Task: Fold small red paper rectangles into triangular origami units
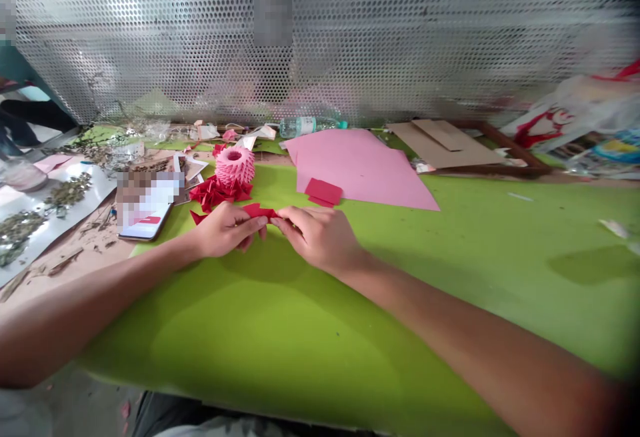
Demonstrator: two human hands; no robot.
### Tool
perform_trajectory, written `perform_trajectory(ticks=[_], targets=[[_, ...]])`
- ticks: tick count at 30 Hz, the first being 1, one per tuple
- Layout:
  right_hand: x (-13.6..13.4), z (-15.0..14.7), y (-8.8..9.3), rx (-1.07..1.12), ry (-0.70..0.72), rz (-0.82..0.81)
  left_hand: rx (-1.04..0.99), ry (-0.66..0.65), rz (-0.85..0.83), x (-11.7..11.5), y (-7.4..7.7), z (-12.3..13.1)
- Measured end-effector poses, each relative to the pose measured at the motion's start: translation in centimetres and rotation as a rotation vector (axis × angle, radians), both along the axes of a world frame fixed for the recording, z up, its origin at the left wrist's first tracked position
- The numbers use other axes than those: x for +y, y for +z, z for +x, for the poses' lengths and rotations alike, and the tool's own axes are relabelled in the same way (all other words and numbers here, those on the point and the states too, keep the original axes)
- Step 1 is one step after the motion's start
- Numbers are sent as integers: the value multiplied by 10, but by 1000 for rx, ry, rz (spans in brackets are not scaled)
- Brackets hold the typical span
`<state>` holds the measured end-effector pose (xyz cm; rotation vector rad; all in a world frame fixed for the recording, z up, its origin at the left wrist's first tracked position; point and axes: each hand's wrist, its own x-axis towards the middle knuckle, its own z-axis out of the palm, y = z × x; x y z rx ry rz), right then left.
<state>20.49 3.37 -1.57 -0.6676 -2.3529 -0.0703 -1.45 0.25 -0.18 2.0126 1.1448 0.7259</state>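
My left hand (227, 229) and my right hand (320, 235) meet over the green sheet (310, 330), both pinched on a small folded red paper piece (260, 211) held between them. The fingers of both hands are closed on it. Just behind my left hand lies a pile of folded red paper pieces (217, 193). A pink ring built of folded paper units (235, 165) stands behind that pile. A small stack of red paper rectangles (323, 192) rests on the edge of a large pink sheet (360, 167).
A phone (147, 213) lies at the left. Dried plant bits sit on white sheets (45, 207) further left. A plastic bottle (307, 126), brown cardboard (445, 143) and plastic bags (575, 113) lie along a perforated metal screen (350, 37) at the back.
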Motion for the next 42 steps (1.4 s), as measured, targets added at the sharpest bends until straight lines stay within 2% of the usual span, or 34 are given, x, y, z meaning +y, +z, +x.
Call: perform_trajectory(ticks=[3,6,11,17,20,23,26,30,34,38,42], targets=[[-2,-2,-1,25,-20,-82,37,-9,57,0,0,0],[-3,-5,-2,69,-24,-259,85,-27,126,1,-2,0],[-2,-6,-1,171,57,-523,163,-60,206,2,-4,-3],[-3,-6,-1,196,73,-539,221,-77,225,1,-4,-4],[-6,-7,1,224,76,-520,238,-91,286,1,-4,-3],[-8,-8,5,277,122,-580,224,-111,344,0,-2,-2],[-7,-8,7,298,170,-717,165,-143,315,0,-1,-2],[-5,-7,7,311,212,-879,80,-172,186,-1,1,-3],[-3,-6,5,347,251,-981,72,-174,149,0,-1,-4],[-3,-5,4,311,245,-986,125,-120,236,0,-3,-2],[-3,-6,5,325,214,-999,149,45,416,1,-4,1]])
